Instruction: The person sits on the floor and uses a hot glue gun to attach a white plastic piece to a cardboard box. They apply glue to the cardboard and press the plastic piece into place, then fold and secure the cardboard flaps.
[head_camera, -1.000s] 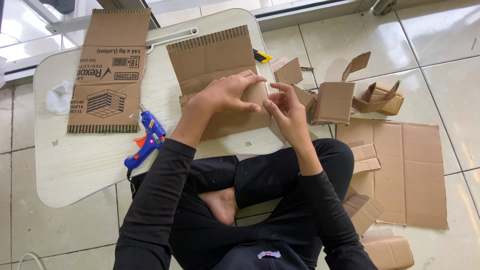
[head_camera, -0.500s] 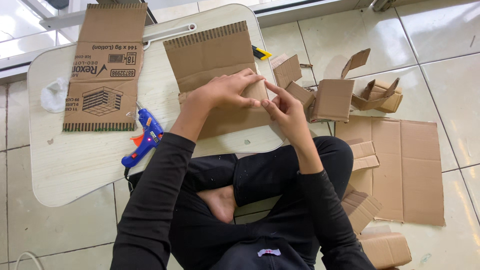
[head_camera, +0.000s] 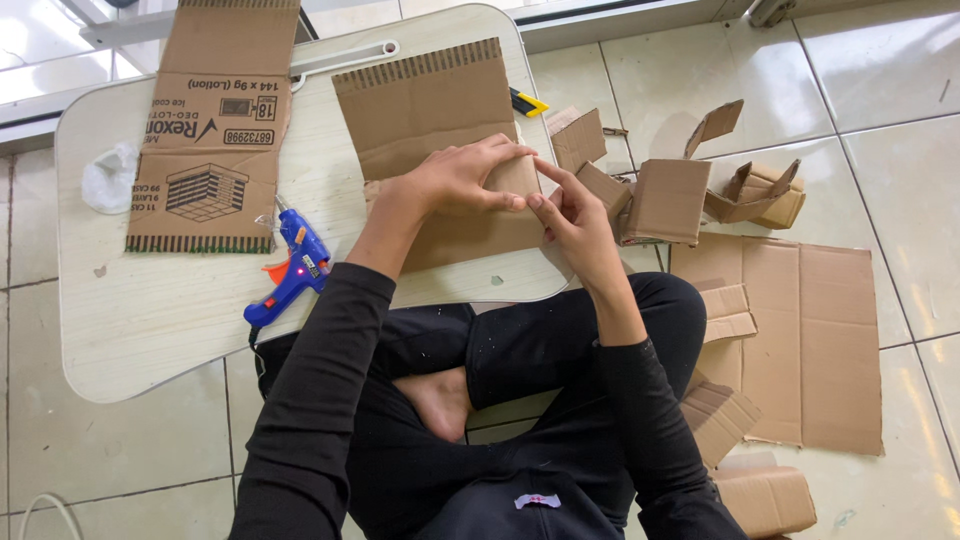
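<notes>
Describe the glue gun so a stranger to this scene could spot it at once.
Start at the pale wooden lap table on the tiled floor. Near its front edge, just outside the person's left forearm and below the printed cardboard sheet, lies the glue gun. It is the only blue thing there, with an orange trigger, among brown cardboard.
</notes>
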